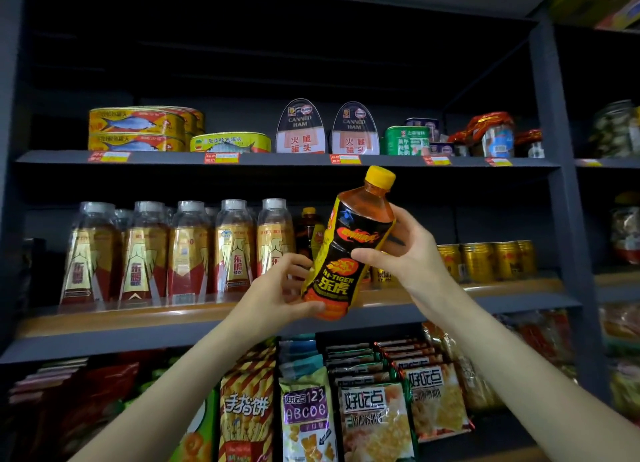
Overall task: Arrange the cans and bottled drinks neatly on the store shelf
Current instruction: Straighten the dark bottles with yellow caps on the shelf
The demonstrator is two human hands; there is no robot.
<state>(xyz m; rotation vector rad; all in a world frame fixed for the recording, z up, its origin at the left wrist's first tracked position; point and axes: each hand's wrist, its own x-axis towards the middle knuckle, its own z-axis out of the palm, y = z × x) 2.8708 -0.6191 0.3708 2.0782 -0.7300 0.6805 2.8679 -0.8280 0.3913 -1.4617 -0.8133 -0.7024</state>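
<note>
Both grips on tilted Hi-Tiger bottle: left hand holds its base, right hand its middle, before the shelf.

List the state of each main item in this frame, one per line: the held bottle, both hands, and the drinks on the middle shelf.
Hi-Tiger bottle: capped, tilted, held off the shelf.
Left hand: grips the bottle's base.
Right hand: grips the bottle's middle.
Clear bottles: upright, capped, in a row.
Gold cans: upright, side by side.
Ham tins: standing on edge, top shelf.
</note>
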